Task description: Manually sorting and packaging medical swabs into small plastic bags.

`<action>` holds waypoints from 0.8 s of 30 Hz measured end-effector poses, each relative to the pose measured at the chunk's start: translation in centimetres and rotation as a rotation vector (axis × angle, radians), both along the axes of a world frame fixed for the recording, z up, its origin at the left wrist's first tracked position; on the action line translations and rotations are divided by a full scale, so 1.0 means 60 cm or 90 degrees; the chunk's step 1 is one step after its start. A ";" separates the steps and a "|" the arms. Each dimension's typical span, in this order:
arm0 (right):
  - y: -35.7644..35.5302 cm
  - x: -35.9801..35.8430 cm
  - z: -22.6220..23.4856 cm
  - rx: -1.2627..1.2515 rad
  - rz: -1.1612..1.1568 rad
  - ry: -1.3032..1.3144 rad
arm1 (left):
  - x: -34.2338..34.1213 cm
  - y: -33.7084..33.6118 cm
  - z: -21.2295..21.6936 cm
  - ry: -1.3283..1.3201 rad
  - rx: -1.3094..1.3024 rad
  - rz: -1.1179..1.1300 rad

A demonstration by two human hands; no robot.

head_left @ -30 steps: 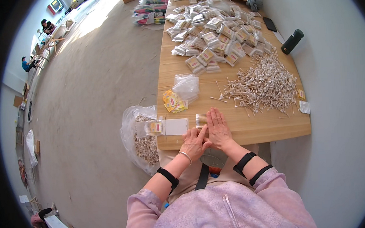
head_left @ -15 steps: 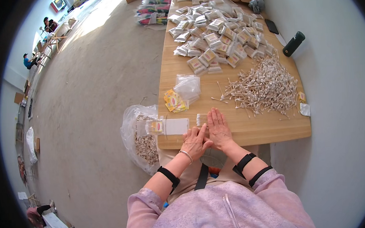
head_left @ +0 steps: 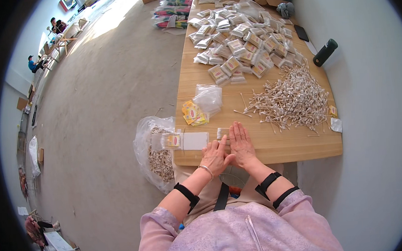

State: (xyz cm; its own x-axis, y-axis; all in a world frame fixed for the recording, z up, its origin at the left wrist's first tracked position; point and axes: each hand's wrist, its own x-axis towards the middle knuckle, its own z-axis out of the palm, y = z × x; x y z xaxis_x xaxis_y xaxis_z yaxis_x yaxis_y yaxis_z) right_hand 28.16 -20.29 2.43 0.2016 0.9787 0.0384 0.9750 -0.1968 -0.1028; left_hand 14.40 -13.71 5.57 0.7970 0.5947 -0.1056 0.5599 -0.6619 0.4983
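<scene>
A small row of cotton swabs (head_left: 222, 133) lies side by side near the table's front edge. My right hand (head_left: 242, 147) rests flat along the row's right side, fingers stretched out and holding nothing. At the near end of the swabs, my left hand (head_left: 215, 157) has its fingers extended, the index fingertip touching or almost touching them. Its thumb reaches over to my right hand. Left of the row is a white rectangular block (head_left: 196, 141). Beside that, a clear sleeve holding swabs and a yellow card (head_left: 170, 140) juts past the table's left edge.
Loose swabs form a heap (head_left: 291, 97) to the right, with filled packets (head_left: 242, 40) piled behind. Yellow cards (head_left: 194, 113) and clear bags (head_left: 208, 99) lie at left. A dark bottle (head_left: 325, 52) and phone (head_left: 301, 33) are by the wall. A swab-filled plastic bag (head_left: 159, 162) sits beside the table.
The whole view has shifted slightly. Both hands keep nearly the same pose around the row of swabs.
</scene>
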 end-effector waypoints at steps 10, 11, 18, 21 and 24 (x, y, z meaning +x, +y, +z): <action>0.001 0.000 -0.002 0.004 -0.005 0.023 | 0.004 0.005 0.003 0.008 -0.015 -0.012; 0.000 0.000 -0.003 0.009 -0.005 0.012 | 0.005 0.005 0.006 0.012 -0.014 -0.010; 0.003 -0.006 0.005 -0.005 -0.015 0.003 | 0.015 0.012 0.003 0.016 0.016 0.026; 0.002 -0.005 0.002 0.019 -0.015 0.038 | 0.016 0.012 0.004 0.020 0.032 0.016; 0.002 -0.004 0.002 0.014 -0.014 0.046 | 0.015 0.010 0.010 0.025 0.022 0.018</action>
